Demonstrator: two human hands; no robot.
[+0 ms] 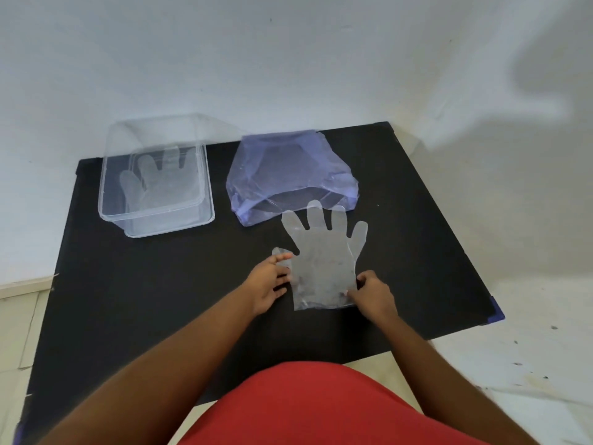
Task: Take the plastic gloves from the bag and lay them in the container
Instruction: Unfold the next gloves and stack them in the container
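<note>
Starting left: container (156,216) sits at the far-left corner of the surface (128,300), lid off, one glove (158,179) already flat inside. Bag (290,168) is mid-far edge, mouth gaping toward me. Second glove (324,252) lies flat on the surface just in front of the bag mouth, fingers pointing away from me.

Hands: my left hand (268,285) has fingertips pinching the glove's thumb-side edge; my right hand (372,292) is curled on the cuff's right corner. Both gripping film, neither closed into a fist.

Risks, my read:
- Film is thin and likely clingy; lifting by two edges could let it fold or stick to itself, so it lands crumpled.
- Carrying it left, it could catch the container rim and drape over the wall.
- Any draught or a fast sweep could flip the fingers under.
- Dropping it could shift the glove already in there.

Writing: none readable on bag, container or gloves.
</note>
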